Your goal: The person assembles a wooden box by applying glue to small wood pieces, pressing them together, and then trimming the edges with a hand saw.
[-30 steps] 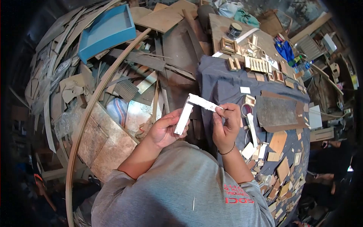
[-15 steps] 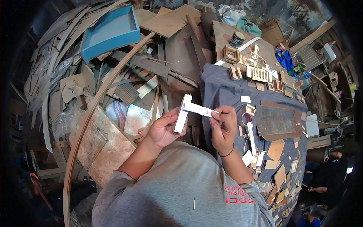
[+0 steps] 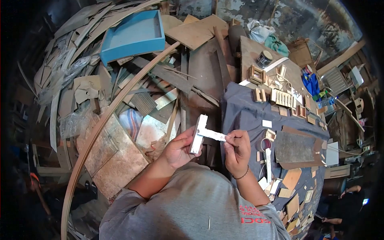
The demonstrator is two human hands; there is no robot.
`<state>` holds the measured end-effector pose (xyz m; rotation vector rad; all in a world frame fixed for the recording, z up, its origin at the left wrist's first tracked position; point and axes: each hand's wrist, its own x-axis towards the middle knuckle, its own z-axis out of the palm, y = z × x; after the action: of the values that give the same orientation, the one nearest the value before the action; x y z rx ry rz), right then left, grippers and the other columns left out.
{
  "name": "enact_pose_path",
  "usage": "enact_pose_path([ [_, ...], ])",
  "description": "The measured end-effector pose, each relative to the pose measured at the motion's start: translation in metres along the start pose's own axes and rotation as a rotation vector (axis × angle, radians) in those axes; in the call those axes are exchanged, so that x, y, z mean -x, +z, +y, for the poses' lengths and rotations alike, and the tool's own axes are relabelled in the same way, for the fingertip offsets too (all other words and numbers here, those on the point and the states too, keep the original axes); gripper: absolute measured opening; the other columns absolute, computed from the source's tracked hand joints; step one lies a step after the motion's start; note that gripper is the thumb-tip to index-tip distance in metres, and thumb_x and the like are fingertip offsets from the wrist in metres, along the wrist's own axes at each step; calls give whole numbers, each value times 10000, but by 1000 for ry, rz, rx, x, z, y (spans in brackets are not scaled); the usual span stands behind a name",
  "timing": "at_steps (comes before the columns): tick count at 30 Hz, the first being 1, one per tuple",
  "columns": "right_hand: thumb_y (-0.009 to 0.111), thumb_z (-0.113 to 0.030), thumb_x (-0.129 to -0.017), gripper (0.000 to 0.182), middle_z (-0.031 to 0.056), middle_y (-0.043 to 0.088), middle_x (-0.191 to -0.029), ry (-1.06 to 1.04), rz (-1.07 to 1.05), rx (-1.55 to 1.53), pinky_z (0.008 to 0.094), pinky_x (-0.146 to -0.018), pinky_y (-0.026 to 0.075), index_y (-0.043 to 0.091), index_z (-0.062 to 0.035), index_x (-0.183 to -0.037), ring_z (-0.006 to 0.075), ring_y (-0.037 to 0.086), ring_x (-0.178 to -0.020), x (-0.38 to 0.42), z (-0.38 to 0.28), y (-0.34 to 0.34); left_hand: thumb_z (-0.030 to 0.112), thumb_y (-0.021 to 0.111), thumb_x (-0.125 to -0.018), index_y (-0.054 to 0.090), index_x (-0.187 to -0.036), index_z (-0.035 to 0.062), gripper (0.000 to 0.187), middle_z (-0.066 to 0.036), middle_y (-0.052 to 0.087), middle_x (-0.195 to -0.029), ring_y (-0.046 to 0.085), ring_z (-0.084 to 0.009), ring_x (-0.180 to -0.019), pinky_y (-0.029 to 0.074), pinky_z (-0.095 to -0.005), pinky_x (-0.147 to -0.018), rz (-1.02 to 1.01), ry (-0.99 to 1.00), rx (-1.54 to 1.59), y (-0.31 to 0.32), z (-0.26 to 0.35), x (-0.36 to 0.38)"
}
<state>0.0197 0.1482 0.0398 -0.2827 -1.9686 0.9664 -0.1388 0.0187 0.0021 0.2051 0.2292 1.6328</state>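
Note:
A small white block (image 3: 197, 138) stands in my left hand (image 3: 179, 151), whose fingers are wrapped round its lower part. From the block's side a thin white strip (image 3: 213, 135) sticks out to the right, its left end against the block. My right hand (image 3: 237, 151) pinches the strip's far end between thumb and fingertips. Both hands are in front of my grey shirt. To the right, on the dark cloth (image 3: 236, 108), lie a roll of tape (image 3: 265, 144) and a long white strip (image 3: 268, 164).
Scrap boards and a blue tray (image 3: 134, 46) are heaped on the left, crossed by a long curved wood strip (image 3: 116, 105). Small wooden frames (image 3: 282, 98), a can (image 3: 264, 59) and a dark panel (image 3: 297, 147) are on the right. Another person (image 3: 345, 206) is at the lower right.
The view has shifted, so the surroundings appear lower and further right. Both hands keep hold of the white pieces, which look almost the same relative to each other.

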Motion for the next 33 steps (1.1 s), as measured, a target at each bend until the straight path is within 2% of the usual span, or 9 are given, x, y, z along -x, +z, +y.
enact_pose_path([
  [4,617,110,-745,207,143,531,-934,-10,53,35,305,-705,440,573,9,-921,246,539,-810,-4,6,7,160,565,-892,352,-1376,51,541,-118,556,-1013,602,-210,-834,475,-305,-698,-22,41,38,-3,-2,4],
  [8,625,99,-758,198,142,526,-944,-28,-11,86,317,-712,446,571,5,-923,257,537,-818,-7,1,8,164,570,-889,373,-1353,60,515,-113,562,-1007,600,-207,-827,476,-305,-682,-18,81,27,-5,-6,7],
  [11,616,100,-753,215,152,519,-958,-89,-183,-18,320,-713,448,559,9,-940,268,538,-819,-5,3,9,166,570,-890,385,-1344,68,500,-106,572,-1023,596,-201,-817,475,-305,-678,32,154,19,-7,-4,8],
  [13,614,101,-753,217,154,519,-957,-83,-167,-31,319,-714,448,557,7,-941,269,537,-820,-6,1,10,171,562,-896,385,-1347,76,493,-96,582,-1051,590,-191,-825,474,-309,-696,107,217,15,-6,-1,9],
  [19,615,105,-745,230,145,517,-946,-65,-80,10,323,-707,445,556,3,-942,269,530,-810,-13,4,9,169,506,-923,392,-1343,71,445,-93,577,-1038,578,-192,-866,471,-306,-725,127,224,-11,-1,-2,12],
  [24,625,66,-747,185,144,522,-927,-29,-297,-128,330,-733,442,587,4,-917,269,539,-838,-9,-1,5,187,481,-935,406,-1334,64,424,-98,568,-1035,563,-197,-878,481,-311,-753,151,237,-40,0,-1,14],
  [27,631,55,-745,181,139,524,-925,-36,-377,-248,329,-744,444,591,4,-914,269,543,-850,-7,-1,2,169,462,-937,426,-1320,60,400,-115,583,-1067,575,-205,-886,485,-327,-775,224,336,-29,-11,-3,15],
  [31,634,58,-741,190,139,529,-925,-27,-310,-225,321,-732,449,596,1,-918,269,550,-841,-11,-1,3,139,466,-929,434,-1312,66,391,-117,582,-1064,579,-216,-868,486,-337,-768,271,329,28,-4,-5,17],
  [33,637,70,-732,200,139,533,-924,-45,-220,-70,317,-711,458,601,-2,-915,267,559,-819,-14,1,4,139,498,-913,429,-1311,64,411,-127,559,-1046,580,-223,-852,490,-333,-752,106,209,27,1,-7,19],
])
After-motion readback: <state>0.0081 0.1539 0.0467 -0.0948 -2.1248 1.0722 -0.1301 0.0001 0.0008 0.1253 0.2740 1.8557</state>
